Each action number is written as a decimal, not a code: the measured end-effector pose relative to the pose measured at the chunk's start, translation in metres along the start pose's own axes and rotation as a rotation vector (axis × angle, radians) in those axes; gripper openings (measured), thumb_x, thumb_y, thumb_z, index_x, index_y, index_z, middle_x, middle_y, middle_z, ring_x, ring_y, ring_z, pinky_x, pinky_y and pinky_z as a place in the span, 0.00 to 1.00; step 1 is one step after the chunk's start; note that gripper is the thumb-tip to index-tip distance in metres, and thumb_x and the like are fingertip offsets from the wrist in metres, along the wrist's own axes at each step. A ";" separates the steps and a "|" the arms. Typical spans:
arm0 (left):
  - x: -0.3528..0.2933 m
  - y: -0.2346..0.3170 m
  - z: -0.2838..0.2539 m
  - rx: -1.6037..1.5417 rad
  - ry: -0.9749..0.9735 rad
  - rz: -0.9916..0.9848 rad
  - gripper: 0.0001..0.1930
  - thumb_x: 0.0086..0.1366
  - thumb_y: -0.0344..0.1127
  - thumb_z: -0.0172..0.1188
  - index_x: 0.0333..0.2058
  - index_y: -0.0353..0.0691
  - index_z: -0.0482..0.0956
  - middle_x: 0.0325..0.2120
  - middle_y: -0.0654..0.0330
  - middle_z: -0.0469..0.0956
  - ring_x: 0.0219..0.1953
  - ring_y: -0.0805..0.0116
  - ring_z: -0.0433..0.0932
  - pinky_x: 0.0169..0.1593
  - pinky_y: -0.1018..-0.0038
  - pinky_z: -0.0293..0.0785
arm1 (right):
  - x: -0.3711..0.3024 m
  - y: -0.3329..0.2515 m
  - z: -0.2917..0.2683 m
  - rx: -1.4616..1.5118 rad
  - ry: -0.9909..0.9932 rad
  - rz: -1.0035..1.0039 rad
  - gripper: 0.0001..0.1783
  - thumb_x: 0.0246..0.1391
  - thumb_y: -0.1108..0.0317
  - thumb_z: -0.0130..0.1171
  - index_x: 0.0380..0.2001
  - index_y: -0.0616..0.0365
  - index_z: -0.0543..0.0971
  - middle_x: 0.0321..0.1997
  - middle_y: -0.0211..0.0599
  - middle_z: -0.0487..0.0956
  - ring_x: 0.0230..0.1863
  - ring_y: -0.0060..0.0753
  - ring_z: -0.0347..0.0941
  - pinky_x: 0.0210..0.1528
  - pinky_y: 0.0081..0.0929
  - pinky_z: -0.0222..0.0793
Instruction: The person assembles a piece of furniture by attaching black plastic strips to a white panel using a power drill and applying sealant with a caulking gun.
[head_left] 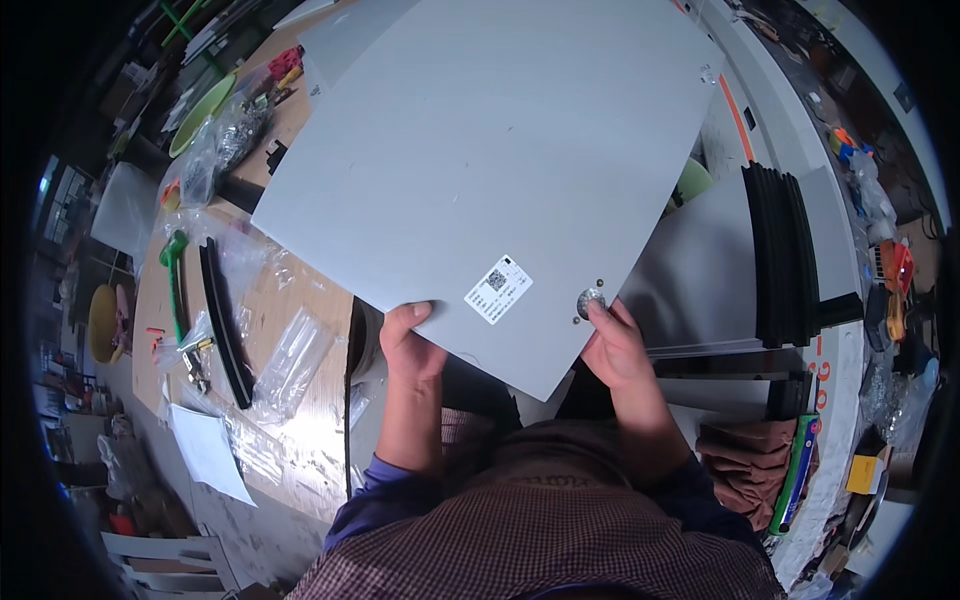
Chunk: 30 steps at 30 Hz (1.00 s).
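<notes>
A large light-grey flat panel (450,190) fills the middle of the view, held at a slant in front of me. My left hand (412,342) is closed on its near left edge, thumb on top and fingers hidden underneath. My right hand (618,348) grips the near right edge. Its thumb lies on a round shiny recess (591,300) with a small dark hole on either side. A white printed label (498,290) is stuck to the panel between my hands. Another round fitting (708,74) shows near the far right edge.
On the wooden table (300,400) at left lie a green-handled tool (175,275), a black curved strip (225,325), clear plastic bags (293,355) and a white sheet (210,452). Black ribbed strips (782,255) rest on grey panels at right, above a brown cloth (745,465).
</notes>
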<state>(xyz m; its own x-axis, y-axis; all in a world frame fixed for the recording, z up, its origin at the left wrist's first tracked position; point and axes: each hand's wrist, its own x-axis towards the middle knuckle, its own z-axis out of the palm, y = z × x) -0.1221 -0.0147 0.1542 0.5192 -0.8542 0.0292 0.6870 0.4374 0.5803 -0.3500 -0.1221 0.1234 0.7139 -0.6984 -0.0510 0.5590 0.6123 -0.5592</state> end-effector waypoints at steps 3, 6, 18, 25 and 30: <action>0.001 0.002 -0.002 0.000 0.002 0.005 0.29 0.48 0.30 0.58 0.53 0.32 0.70 0.45 0.51 0.77 0.49 0.52 0.76 0.55 0.60 0.72 | -0.001 0.000 0.003 -0.013 0.010 0.012 0.21 0.67 0.69 0.47 0.61 0.61 0.64 0.58 0.37 0.72 0.59 0.32 0.70 0.60 0.35 0.65; 0.003 0.004 -0.005 -0.007 0.000 0.012 0.31 0.48 0.31 0.58 0.54 0.32 0.69 0.46 0.50 0.76 0.50 0.51 0.76 0.56 0.60 0.72 | -0.002 0.001 0.005 -0.034 -0.014 0.006 0.22 0.67 0.69 0.47 0.62 0.61 0.63 0.59 0.37 0.72 0.60 0.33 0.69 0.61 0.36 0.65; 0.005 0.011 -0.012 -0.012 -0.041 0.057 0.31 0.47 0.31 0.58 0.54 0.31 0.69 0.47 0.49 0.76 0.51 0.50 0.76 0.58 0.60 0.71 | -0.009 0.007 -0.001 -0.056 -0.070 -0.003 0.23 0.67 0.71 0.47 0.64 0.61 0.61 0.61 0.39 0.70 0.62 0.36 0.68 0.63 0.41 0.64; 0.007 0.012 -0.014 -0.025 -0.018 0.038 0.31 0.47 0.31 0.58 0.54 0.30 0.69 0.46 0.49 0.76 0.50 0.51 0.76 0.57 0.60 0.72 | -0.011 0.007 -0.001 -0.054 -0.071 -0.018 0.25 0.66 0.72 0.48 0.65 0.61 0.60 0.61 0.39 0.69 0.62 0.36 0.67 0.63 0.42 0.64; 0.008 0.012 -0.011 -0.059 -0.041 0.029 0.31 0.47 0.28 0.57 0.54 0.30 0.69 0.46 0.49 0.77 0.50 0.52 0.77 0.56 0.61 0.72 | -0.012 0.006 0.001 -0.062 -0.078 -0.020 0.25 0.66 0.71 0.49 0.65 0.61 0.60 0.62 0.40 0.69 0.62 0.36 0.67 0.63 0.42 0.64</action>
<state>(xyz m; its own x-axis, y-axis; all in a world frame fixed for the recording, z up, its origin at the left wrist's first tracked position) -0.1041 -0.0127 0.1528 0.5186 -0.8513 0.0796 0.7014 0.4768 0.5298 -0.3547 -0.1102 0.1217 0.7350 -0.6777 0.0236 0.5477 0.5727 -0.6099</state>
